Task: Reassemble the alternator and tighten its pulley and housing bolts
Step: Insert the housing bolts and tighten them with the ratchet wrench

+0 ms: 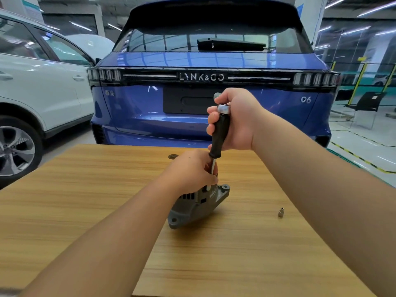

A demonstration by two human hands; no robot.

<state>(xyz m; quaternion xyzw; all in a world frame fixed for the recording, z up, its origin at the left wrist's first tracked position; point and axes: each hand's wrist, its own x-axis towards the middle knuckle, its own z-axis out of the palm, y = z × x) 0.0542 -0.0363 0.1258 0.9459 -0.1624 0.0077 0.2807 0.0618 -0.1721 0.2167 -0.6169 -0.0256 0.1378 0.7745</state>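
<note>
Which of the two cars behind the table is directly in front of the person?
The blue car with the "LYNK&CO" badge, seen from the rear; the white car stands at the left, side-on.

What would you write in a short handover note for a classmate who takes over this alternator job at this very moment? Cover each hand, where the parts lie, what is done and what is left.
Right hand: grips the black handle of the driver, held upright over the work.
Left hand: pinches the driver's shaft low down and steadies the alternator.
Alternator: housing halves together, lying tilted on the wooden table.
Loose socket: on the table, to the right of the alternator, apart from it.
Small round part: at the table's far edge; what it is cannot be told.
Done: housing joined.
Left: finish this housing bolt; the other bolts and the pulley cannot be judged from here.
</note>
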